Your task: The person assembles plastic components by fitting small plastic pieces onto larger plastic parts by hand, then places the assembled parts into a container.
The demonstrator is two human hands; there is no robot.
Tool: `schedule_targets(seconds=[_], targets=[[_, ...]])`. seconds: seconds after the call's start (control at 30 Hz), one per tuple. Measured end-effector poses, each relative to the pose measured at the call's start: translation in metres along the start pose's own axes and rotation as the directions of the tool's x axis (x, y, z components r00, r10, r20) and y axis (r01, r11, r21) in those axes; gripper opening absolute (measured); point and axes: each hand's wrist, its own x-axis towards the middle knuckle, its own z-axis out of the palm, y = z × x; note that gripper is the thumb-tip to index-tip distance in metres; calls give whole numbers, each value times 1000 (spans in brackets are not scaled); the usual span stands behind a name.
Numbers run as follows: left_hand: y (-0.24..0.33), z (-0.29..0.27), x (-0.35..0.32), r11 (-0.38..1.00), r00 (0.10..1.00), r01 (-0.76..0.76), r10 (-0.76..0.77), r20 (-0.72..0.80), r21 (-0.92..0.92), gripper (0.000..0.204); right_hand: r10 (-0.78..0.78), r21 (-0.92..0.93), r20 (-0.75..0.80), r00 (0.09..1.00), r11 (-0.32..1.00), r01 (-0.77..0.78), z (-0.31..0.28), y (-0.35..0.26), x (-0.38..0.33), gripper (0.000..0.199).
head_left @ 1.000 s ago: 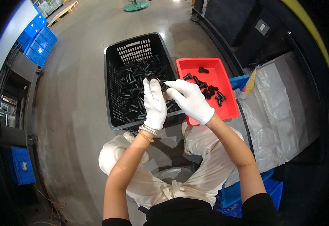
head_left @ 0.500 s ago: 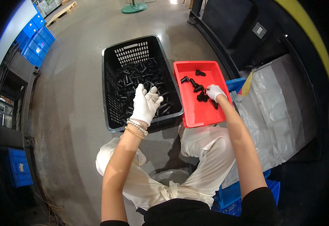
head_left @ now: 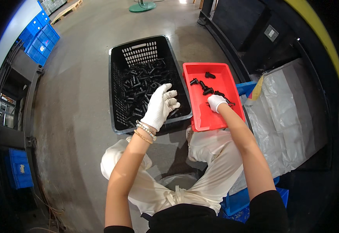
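Note:
My left hand (head_left: 161,106), in a white knit glove, hangs over the near right part of a black plastic crate (head_left: 112,91). Its fingers are apart and loosely curled, and nothing shows in the palm. Many black bolts (head_left: 140,83) lie heaped in the crate. To the right is a shallow red tray (head_left: 206,116) with several black bolts (head_left: 207,90) scattered in it. My right hand (head_left: 217,103), also gloved, reaches down into this tray with fingers closed. A small dark bit shows at the fingertips; what they grip is mostly hidden. Bolts lie beside and beyond this hand.
My knees (head_left: 212,149) in white trousers are just below the tray. A grey plastic sheet (head_left: 278,116) drapes over blue bins at the right, beside a dark machine panel (head_left: 239,27). Blue crates (head_left: 41,44) are stacked far left; a green round base (head_left: 142,7) stands at the back.
My right hand has drawn nearer to me within the red tray, and the bolts around it have shifted. My left hand has moved right over the crate, its fingers still apart.

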Motion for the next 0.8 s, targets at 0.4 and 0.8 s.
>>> schedule_targets(seconds=[0.4, 0.8], targets=[[-1, 0, -6, 987, 995, 14, -29, 93, 160, 35, -64, 53, -27, 998, 996, 65, 1, 8, -12, 23], [-10, 9, -19, -144, 901, -256, 323, 290, 956, 49, -42, 917, -305, 951, 258, 305, -104, -40, -41, 23]])
